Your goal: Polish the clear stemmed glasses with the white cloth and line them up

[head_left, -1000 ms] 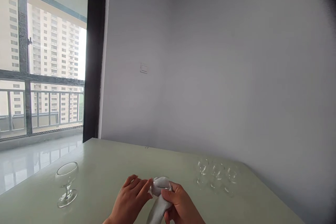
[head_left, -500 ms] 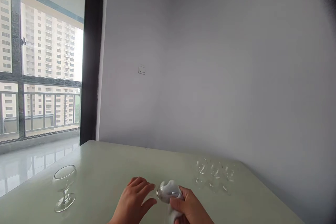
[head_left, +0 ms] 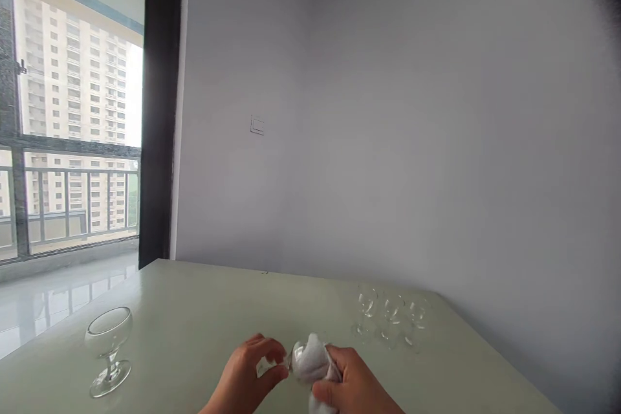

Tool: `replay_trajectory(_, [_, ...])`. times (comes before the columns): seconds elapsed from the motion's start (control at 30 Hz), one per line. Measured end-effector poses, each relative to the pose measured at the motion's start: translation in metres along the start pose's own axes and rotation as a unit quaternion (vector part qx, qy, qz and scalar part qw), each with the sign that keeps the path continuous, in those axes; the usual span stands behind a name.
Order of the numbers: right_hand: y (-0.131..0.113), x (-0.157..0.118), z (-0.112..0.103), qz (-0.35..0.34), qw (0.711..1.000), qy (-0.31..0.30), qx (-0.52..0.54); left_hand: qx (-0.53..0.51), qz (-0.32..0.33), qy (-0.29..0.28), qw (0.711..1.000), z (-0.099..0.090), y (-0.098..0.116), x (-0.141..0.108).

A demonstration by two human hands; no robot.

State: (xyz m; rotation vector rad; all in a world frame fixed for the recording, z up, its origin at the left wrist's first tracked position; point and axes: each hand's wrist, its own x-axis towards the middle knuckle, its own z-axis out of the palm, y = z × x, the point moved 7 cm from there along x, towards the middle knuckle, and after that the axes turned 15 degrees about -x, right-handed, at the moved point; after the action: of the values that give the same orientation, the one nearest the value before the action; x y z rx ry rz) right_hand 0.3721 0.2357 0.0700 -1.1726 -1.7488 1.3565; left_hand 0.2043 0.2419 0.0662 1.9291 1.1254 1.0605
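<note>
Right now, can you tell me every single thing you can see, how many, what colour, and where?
Table: one, pale green, across the bottom.
Big glass: one, clear, upright at the table's left.
Small glasses: about three, clear, far right by the wall.
Held glass: one, clear, between both hands, cloth stuffed in its bowl.
Cloth: one, white, in the held glass.
Wall switch: one, white, on the grey wall.
Window: left, towers outside.
Left hand: pinching the glass.
Right hand: gripping the cloth.

Between the left hand [head_left: 245, 378] and the right hand [head_left: 354, 388] sits a small clear glass goblet [head_left: 297, 357], glossy, stuffed with soft matt white cloth [head_left: 314, 365]. The pale green tabletop [head_left: 194, 323] looks smooth with a faint sheen. Left of the left hand, a clear stemmed glass bowl [head_left: 107, 350] shines; beyond the right hand, three small clear glass goblets [head_left: 388, 320] glint.
</note>
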Motion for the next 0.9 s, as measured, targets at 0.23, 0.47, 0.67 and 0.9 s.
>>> replay_trajectory(0.23, [0.014,0.009,0.019,0.084,0.987,0.012,0.137,0.238,0.211,0.072,0.945,-0.003,0.026,-0.008])
replay_trajectory(0.47, [-0.017,-0.015,0.014,-0.039,0.984,-0.033,-0.169,-0.172,-0.143,-0.158,0.962,0.019,-0.019,-0.007])
replay_trajectory(0.67, [0.014,-0.007,0.003,0.087,0.993,0.045,0.067,0.101,0.081,0.014,0.992,0.004,0.018,-0.003])
replay_trajectory(0.9, [0.022,0.005,0.024,0.070,0.989,0.014,0.130,0.316,0.268,0.026,0.910,0.014,0.034,-0.013])
